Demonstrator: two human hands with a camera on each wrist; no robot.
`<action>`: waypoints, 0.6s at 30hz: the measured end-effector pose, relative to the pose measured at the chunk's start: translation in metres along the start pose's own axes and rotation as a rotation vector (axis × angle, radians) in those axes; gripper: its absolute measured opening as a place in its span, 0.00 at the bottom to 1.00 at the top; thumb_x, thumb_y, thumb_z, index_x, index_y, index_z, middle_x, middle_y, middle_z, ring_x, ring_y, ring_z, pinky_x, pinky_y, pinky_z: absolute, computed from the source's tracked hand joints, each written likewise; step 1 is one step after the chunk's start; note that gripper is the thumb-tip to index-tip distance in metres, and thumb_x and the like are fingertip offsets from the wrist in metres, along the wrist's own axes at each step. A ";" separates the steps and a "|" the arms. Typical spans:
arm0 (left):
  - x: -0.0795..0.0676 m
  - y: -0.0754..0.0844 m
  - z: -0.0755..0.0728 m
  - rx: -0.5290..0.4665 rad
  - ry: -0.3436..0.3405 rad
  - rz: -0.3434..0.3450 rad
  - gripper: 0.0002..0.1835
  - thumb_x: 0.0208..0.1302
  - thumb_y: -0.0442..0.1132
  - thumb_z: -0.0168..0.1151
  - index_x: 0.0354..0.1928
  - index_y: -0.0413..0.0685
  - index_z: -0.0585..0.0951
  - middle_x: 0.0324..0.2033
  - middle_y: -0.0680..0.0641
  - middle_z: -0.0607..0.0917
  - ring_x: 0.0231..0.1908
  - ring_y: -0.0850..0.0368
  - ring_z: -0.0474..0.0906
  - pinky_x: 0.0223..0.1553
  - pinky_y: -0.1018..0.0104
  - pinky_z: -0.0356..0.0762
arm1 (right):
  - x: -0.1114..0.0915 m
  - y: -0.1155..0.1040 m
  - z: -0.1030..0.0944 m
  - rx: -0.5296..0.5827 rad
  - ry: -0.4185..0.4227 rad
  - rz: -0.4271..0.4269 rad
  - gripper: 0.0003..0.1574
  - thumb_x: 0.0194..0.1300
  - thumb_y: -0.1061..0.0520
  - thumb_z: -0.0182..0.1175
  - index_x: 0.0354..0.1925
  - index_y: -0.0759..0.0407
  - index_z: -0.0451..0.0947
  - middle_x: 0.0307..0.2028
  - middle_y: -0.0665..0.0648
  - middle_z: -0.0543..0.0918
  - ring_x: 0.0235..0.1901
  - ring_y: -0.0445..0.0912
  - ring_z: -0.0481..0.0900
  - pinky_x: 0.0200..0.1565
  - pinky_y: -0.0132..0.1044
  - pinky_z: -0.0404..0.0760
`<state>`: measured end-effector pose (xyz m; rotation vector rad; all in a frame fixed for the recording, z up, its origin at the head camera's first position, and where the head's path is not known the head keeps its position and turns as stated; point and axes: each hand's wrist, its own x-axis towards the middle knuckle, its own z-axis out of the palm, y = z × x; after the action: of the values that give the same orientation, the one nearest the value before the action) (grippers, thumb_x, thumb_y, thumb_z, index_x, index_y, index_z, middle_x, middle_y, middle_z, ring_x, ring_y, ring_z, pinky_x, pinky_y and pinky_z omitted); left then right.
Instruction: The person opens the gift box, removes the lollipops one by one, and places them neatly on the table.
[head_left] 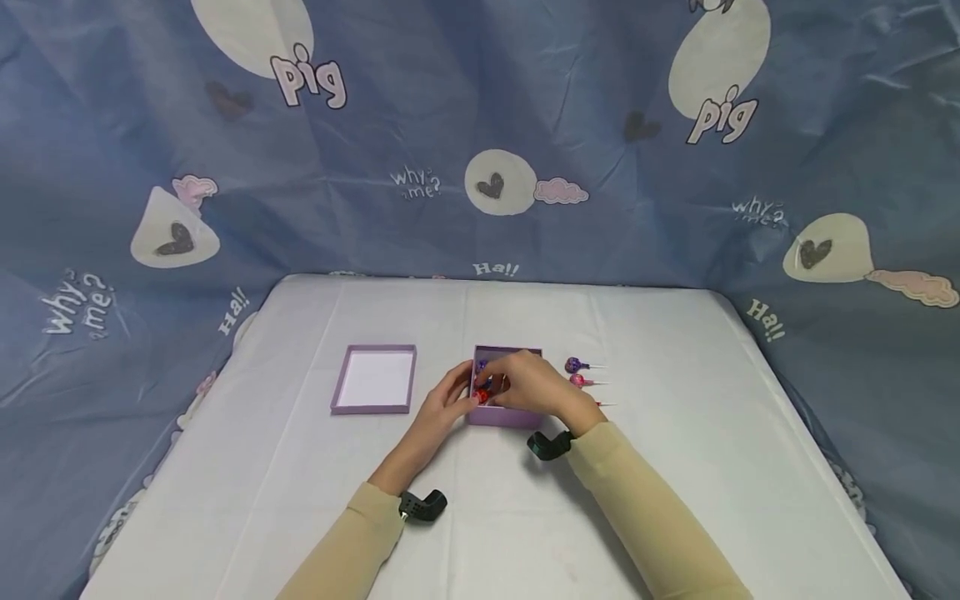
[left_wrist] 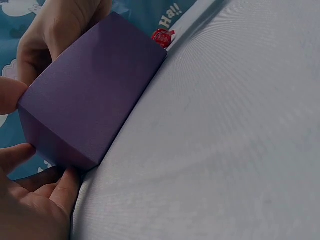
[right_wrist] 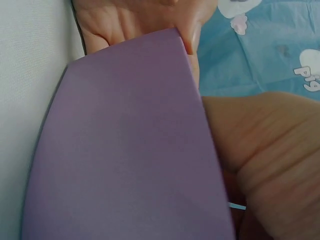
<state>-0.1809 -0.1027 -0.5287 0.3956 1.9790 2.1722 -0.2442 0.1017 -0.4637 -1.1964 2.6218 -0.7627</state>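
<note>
A lidless purple box (head_left: 504,418) stands on the white table. My left hand (head_left: 442,408) grips its near left corner, thumb at the rim and fingers along the side. The right hand (head_left: 534,385) reaches down into the box, fingers curled, pinching a red-wrapped lollipop (head_left: 482,397) near the left wall. A thin white stick (right_wrist: 237,205) shows under that hand in the right wrist view. Just behind it in the box lies a purple-wrapped lollipop (head_left: 482,365). The box wall hides the right fingertips in both wrist views.
Left of the box lies its purple-rimmed lid (head_left: 372,409), white inside facing up. To the right lie a purple lollipop (head_left: 573,365), a pink lollipop (head_left: 577,380) and a red lollipop (left_wrist: 161,37), sticks pointing right. A blue printed cloth (head_left: 420,233) hangs behind the table.
</note>
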 end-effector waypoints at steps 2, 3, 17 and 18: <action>-0.001 0.000 0.001 0.004 0.004 0.000 0.35 0.72 0.33 0.57 0.78 0.52 0.59 0.76 0.48 0.60 0.75 0.51 0.54 0.73 0.55 0.56 | 0.002 0.000 0.002 0.000 -0.009 -0.003 0.16 0.57 0.59 0.75 0.46 0.50 0.88 0.34 0.47 0.87 0.31 0.35 0.80 0.35 0.30 0.81; -0.001 -0.001 0.001 0.002 0.005 0.000 0.35 0.72 0.33 0.57 0.77 0.52 0.59 0.76 0.48 0.60 0.75 0.51 0.54 0.73 0.55 0.56 | 0.002 0.000 0.004 -0.001 -0.012 -0.002 0.16 0.57 0.59 0.75 0.45 0.49 0.88 0.33 0.47 0.87 0.31 0.34 0.80 0.35 0.30 0.81; -0.007 0.025 0.003 -0.020 -0.043 -0.041 0.36 0.73 0.29 0.53 0.79 0.40 0.52 0.77 0.40 0.54 0.76 0.45 0.50 0.74 0.50 0.52 | 0.007 0.000 0.006 -0.035 -0.039 -0.011 0.15 0.56 0.60 0.75 0.43 0.49 0.88 0.28 0.44 0.84 0.27 0.34 0.79 0.32 0.30 0.80; -0.008 0.028 0.004 -0.018 -0.044 -0.039 0.36 0.73 0.29 0.53 0.79 0.40 0.52 0.77 0.39 0.54 0.76 0.45 0.50 0.74 0.50 0.51 | 0.007 0.000 0.005 -0.034 -0.043 -0.006 0.16 0.55 0.61 0.75 0.44 0.50 0.88 0.28 0.44 0.84 0.27 0.34 0.79 0.32 0.30 0.81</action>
<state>-0.1711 -0.1042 -0.5015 0.3948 1.9265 2.1377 -0.2473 0.0942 -0.4680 -1.2164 2.6078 -0.6886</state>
